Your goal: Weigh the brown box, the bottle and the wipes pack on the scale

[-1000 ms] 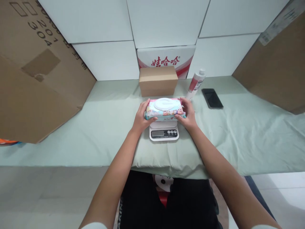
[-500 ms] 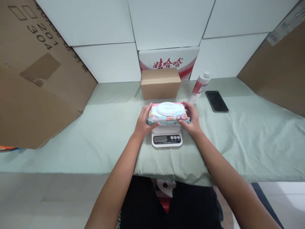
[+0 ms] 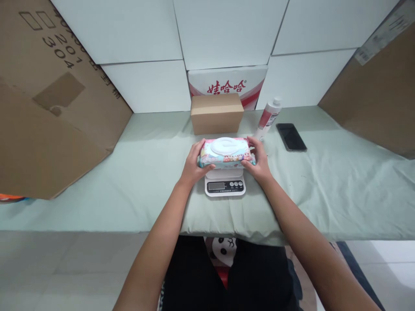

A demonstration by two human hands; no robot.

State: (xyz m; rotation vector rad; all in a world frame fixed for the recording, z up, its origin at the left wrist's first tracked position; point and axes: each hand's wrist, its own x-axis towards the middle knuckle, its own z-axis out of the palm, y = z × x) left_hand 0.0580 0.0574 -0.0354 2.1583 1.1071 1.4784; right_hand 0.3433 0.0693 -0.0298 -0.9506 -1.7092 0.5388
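Green cloth (image 3: 129,172) mid-frame: wipes pack (image 3: 226,153) gripped at both ends by left hand (image 3: 192,166) and right hand (image 3: 259,162); best kept level, centred on scale (image 3: 225,185).

Pastel wet-wipes pack (image 3: 226,153) lies flat over scale (image 3: 225,186)

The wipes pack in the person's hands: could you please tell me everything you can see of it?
The wipes pack is a soft, flat, oblong packet, apparently of plastic film, printed in pale blue and pink with small cartoon figures along its front edge. A white oval flip lid, shut, sits in the middle of its top. It lies level, long side across the view, over the platform of the white kitchen scale; whether it rests on it cannot be told. The left hand grips its left end, the right hand its right end.
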